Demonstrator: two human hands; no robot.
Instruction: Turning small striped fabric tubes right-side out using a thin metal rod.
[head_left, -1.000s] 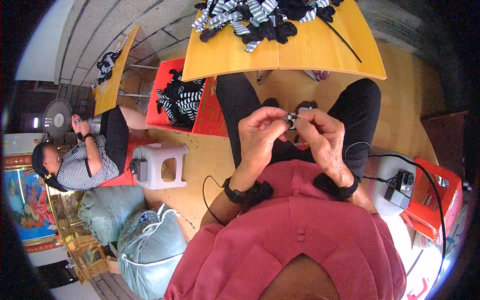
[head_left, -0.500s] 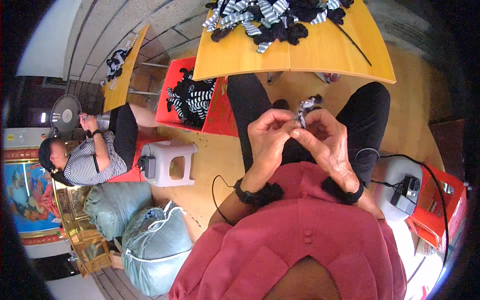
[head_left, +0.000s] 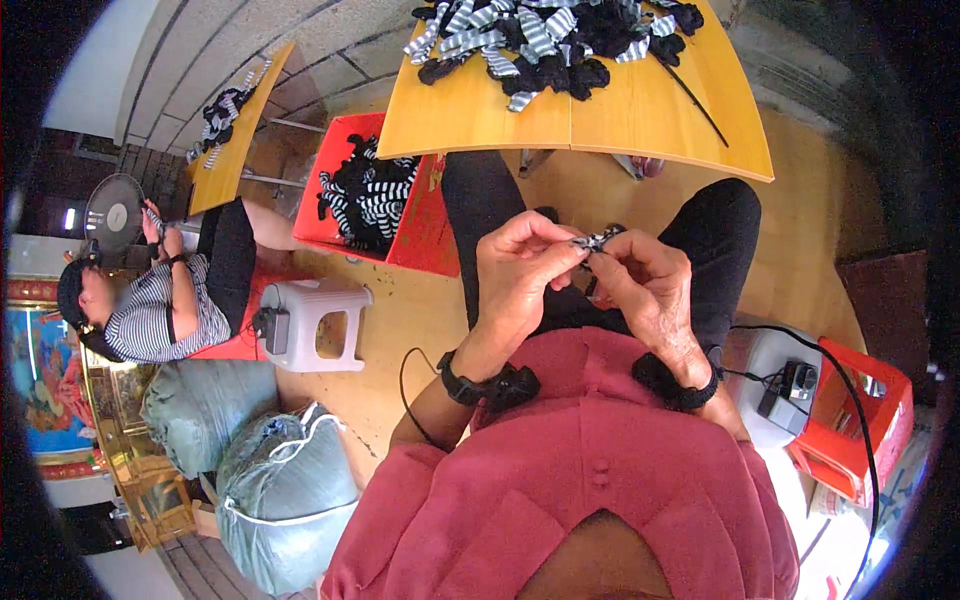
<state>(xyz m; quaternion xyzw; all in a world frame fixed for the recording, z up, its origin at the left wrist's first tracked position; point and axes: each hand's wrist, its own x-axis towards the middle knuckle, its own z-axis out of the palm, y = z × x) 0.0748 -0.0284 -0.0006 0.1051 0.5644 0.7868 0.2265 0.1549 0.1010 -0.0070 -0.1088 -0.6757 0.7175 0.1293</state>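
My left hand (head_left: 520,270) and my right hand (head_left: 645,285) meet over my lap, both pinching a small black-and-white striped bow (head_left: 598,240) between fingertips. Each wrist wears a black band. In front of me a yellow wooden table (head_left: 520,115) carries a heap of striped and black bows (head_left: 555,40) and a thin black strip (head_left: 690,90).
A red crate (head_left: 425,230) of striped bows stands at my left knee, a white plastic stool (head_left: 315,320) beside it. Another person (head_left: 150,300) in a striped shirt sits at left by a second yellow table (head_left: 235,130). Stuffed sacks (head_left: 280,480) lie lower left; a red crate (head_left: 850,430) is at right.
My hands have kept working the striped bow close together; the view has shifted slightly, with my hands lower in the frame. The person at left still holds a piece up.
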